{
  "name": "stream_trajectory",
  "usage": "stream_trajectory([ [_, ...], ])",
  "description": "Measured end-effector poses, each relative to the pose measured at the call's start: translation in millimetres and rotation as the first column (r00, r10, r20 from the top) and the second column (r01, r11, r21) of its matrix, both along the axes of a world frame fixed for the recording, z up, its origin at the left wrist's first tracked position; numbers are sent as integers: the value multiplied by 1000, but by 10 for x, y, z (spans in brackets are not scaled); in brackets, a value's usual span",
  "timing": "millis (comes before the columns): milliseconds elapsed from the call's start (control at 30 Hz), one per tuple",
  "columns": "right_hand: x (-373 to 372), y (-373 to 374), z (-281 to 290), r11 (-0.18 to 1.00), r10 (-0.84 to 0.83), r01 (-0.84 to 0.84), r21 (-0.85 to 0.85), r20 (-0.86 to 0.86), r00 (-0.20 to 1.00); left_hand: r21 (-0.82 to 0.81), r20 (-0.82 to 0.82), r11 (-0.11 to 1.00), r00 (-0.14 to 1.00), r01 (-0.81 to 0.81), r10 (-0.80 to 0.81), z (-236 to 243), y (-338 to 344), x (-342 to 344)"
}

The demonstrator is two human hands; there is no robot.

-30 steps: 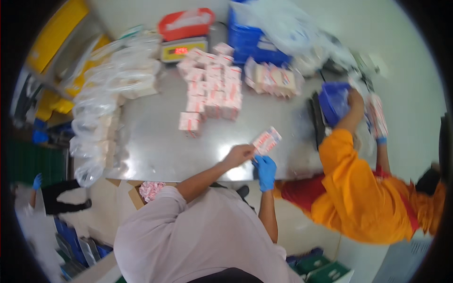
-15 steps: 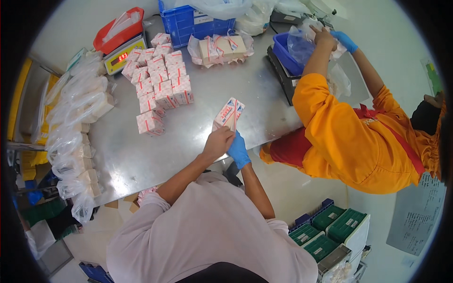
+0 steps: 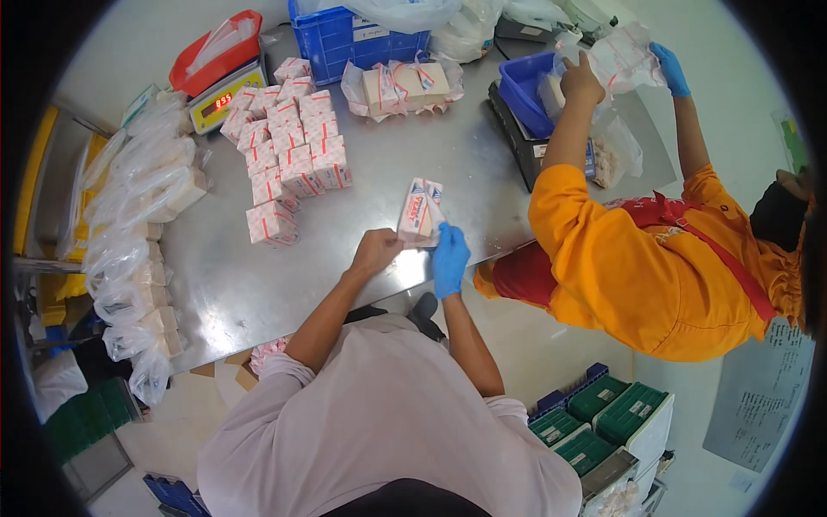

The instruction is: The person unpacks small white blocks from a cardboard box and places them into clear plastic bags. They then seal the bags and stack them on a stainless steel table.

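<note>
Clear plastic bags, each holding pale blocks, lay heaped along the far left edge of the steel table as I watched through the head camera. Behind them stood a weighing scale with a red lit display and a red tray on top. Next to the right came a stack of small red-and-white packets, set in rough rows on the tabletop, with one packet lying a little apart at the near end. My left hand was bare, and its fingers were closed on the lower left edge of a wrapped red-and-white packet, which stood tilted just above the table's near edge, between both hands. My right hand, in a blue glove, pinched the packet's lower right side, thumb and fingers pressed against the wrapper. Behind the packet, toward the back of the table, an open wrapper held several pale bars, and a blue crate stood beyond that. Further right sat a blue tub on a dark tray. A co-worker in an orange top leaned over that end of the table, one bare hand and one blue-gloved hand holding up a clear bag. Green boxes stood on the floor at the lower right.
</note>
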State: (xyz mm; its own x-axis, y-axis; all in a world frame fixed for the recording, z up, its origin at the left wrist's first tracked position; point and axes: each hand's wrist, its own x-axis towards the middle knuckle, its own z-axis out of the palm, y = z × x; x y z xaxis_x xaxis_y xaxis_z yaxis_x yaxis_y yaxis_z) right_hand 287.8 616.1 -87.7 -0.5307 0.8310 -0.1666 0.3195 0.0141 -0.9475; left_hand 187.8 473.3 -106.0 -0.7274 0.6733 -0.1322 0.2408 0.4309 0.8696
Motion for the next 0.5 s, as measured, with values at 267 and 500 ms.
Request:
stream_trajectory([
  [267,176,349,38,993,-83,74,89,103,991,-182,-15,979,996,88,-92,532,-2,-95],
  [500,250,-199,-78,945,279,-255,-204,98,955,-289,-835,770,244,568,-494,445,642,-713],
])
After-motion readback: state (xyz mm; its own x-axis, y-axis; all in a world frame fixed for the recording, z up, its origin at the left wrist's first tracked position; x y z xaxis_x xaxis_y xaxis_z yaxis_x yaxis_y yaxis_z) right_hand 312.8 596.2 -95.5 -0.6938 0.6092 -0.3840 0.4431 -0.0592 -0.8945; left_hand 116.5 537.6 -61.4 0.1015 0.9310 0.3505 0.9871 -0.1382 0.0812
